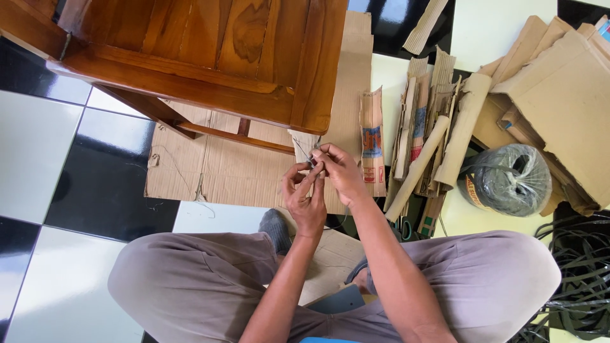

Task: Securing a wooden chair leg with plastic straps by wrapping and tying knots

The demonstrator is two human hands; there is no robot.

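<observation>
Needle (303,152), thin, tip slanting up-left, pinched w/ closed fingers of left hand (306,198) & right hand (340,173).

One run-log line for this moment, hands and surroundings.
left hand: pinching small thin item, unclear | right hand: pinching same item | above: wooden furniture | right: cardboard scraps

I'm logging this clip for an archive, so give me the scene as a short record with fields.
setting: person sitting cross-legged on a black-and-white tiled floor
left hand: left hand raised, fingers pinching a small thin metal item, too small to identify
right hand: right hand pinching the same item from the other side
in front: wooden furniture piece over a flat cardboard sheet
to the right: rolled and folded cardboard strips, roll of dark strapping in clear plastic, loose black straps
</observation>
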